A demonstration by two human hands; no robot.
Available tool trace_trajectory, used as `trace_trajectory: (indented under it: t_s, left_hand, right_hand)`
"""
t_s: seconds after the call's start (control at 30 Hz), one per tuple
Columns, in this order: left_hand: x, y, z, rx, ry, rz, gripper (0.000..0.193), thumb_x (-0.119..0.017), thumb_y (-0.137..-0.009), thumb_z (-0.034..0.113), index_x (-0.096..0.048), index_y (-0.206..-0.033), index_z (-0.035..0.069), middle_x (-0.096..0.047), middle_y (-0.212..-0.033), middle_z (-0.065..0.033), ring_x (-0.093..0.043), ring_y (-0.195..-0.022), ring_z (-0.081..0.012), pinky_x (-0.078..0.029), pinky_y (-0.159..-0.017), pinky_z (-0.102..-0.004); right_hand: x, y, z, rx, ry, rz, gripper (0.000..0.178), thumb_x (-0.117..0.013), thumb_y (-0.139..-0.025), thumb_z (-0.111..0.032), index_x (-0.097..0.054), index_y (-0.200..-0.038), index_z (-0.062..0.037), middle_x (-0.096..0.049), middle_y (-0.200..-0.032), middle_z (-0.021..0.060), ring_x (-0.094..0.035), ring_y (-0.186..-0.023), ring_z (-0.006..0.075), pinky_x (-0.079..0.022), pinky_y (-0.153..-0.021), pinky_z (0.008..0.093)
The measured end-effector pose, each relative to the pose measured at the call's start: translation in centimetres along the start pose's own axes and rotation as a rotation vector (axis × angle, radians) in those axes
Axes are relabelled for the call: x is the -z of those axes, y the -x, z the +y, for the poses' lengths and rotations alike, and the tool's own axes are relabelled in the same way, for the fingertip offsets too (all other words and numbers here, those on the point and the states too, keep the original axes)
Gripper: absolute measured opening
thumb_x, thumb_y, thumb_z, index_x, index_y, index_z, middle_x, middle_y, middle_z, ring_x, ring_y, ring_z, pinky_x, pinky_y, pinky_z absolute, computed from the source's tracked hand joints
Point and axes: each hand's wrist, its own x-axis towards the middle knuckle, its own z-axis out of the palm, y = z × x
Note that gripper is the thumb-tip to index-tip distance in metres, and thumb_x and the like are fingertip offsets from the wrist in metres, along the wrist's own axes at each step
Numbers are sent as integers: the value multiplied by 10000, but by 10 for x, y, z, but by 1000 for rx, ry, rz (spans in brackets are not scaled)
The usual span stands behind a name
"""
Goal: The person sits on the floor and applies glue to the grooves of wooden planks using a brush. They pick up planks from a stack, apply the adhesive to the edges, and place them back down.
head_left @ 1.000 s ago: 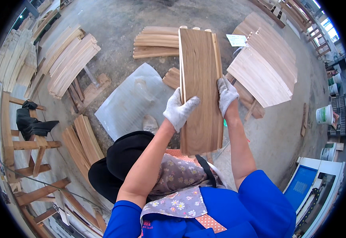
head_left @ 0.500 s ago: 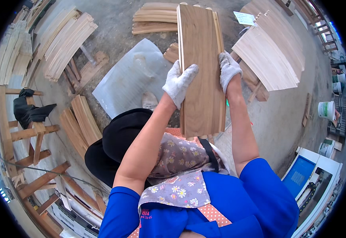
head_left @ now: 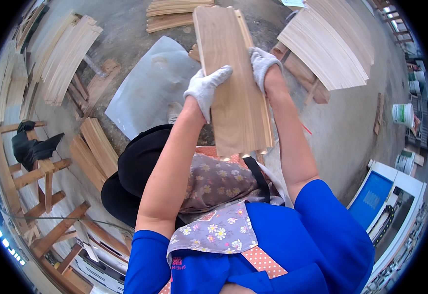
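A stack of brown wooden planks (head_left: 234,110) with tongue-shaped edges is held up in front of me, its long side pointing away. My left hand (head_left: 206,89), in a grey-white work glove, is closed on the stack's left edge with the thumb over the top plank. On the opposite edge my right hand (head_left: 264,67), gloved alike, presses against the side; its fingertips are partly hidden. Beneath and left of the stack, a pale translucent sheet (head_left: 142,93) lies on the floor. A patterned apron (head_left: 219,183) covers my lap.
Fanned pale planks (head_left: 324,49) rest at the far right on a wooden support. More plank piles lie at the far left (head_left: 71,59), far middle (head_left: 174,13) and near left (head_left: 96,149). Left stands a wooden frame (head_left: 42,174) with black cloth; right, white buckets (head_left: 403,115) and a white-and-blue machine (head_left: 378,196).
The plank stack has shifted left in the view along with both hands, and its top face looks lighter. The surroundings have also shifted slightly. Both hands keep their hold.
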Motion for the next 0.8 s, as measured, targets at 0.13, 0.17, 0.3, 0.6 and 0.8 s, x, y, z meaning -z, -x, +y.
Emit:
trace_trajectory:
  t_s: [0.13, 0.17, 0.3, 0.6, 0.8]
  left_hand:
    - [9, -3, -1, 135, 29, 23, 475, -722, -713, 262, -541, -1081, 21, -610, -912, -98, -619, -742, -216, -526, -638, -372]
    - [11, -4, -2, 153, 55, 29, 487, -723, -712, 264, -537, -1086, 14, -611, -910, -103, -619, -732, -218, -527, -636, -372]
    - [16, -9, -2, 167, 157, 12, 548, -723, -709, 268, -505, -1118, -23, -614, -906, -137, -629, -719, -238, -536, -644, -374]
    - [16, -9, -1, 163, 148, 19, 496, -641, -790, 220, -447, -1169, -36, -608, -949, -158, -645, -769, -234, -556, -660, -349]
    - [20, -13, -4, 137, 204, -11, 477, -639, -793, 199, -453, -1167, -30, -609, -948, -156, -643, -784, -231, -555, -669, -354]
  right_hand:
    - [2, -13, 0, -47, 346, -147, 435, -418, -906, -372, -571, -1054, 8, -632, -949, 157, -591, -848, 261, -434, -788, 370]
    - [2, -12, -4, -87, 227, -164, 445, -424, -905, -377, -561, -1073, 11, -624, -983, 159, -586, -870, 264, -431, -795, 369]
    - [7, 2, -36, -267, -52, -219, 569, -510, -881, -403, -428, -1280, -6, -527, -1214, 128, -495, -1065, 169, -387, -907, 278]
    - [5, 4, -15, -110, 74, -265, 605, -509, -888, -339, -317, -1339, 15, -403, -1346, 155, -407, -1213, 215, -323, -986, 279]
    - [2, 3, -13, -28, 98, -259, 568, -507, -891, -288, -333, -1322, 39, -414, -1336, 162, -415, -1206, 229, -320, -989, 284]
